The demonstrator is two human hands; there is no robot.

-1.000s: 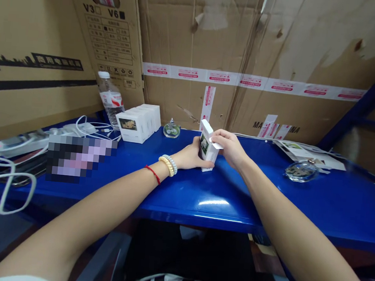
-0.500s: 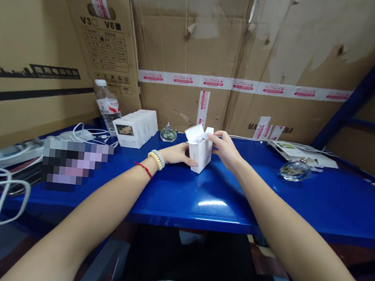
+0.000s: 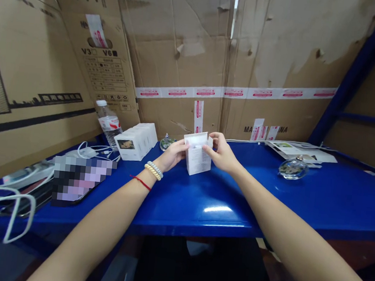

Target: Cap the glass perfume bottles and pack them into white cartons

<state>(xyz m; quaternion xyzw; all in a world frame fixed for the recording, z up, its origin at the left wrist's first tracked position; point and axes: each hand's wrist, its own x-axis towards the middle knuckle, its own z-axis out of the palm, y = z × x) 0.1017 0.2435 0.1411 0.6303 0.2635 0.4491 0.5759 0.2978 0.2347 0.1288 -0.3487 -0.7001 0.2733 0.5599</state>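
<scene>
A small white carton (image 3: pixel 199 163) stands upright on the blue table, its top flap raised at the back. My left hand (image 3: pixel 174 154) grips its left side near the top edge, thumb on the front. On the right, my right hand (image 3: pixel 221 152) holds the upper right corner with thumb and fingers at the side flap. What lies inside the carton is hidden from me. Just behind my left hand sits a round glass bottle (image 3: pixel 166 143) with a pointed stopper, partly covered by that hand.
Left of my hands stands a row of white boxes (image 3: pixel 133 146) beside a water bottle (image 3: pixel 109 126). White cables (image 3: pixel 19 195) and a phone (image 3: pixel 82 181) lie farther left. Another glass bottle (image 3: pixel 293 168) and flat printed sheets (image 3: pixel 301 151) are on the right. Cardboard (image 3: pixel 181 69) walls the back.
The carton has turned so a broad face points toward me. My left hand has shifted up its side, and my right thumb has come round to the front. The camera view has tilted upward.
</scene>
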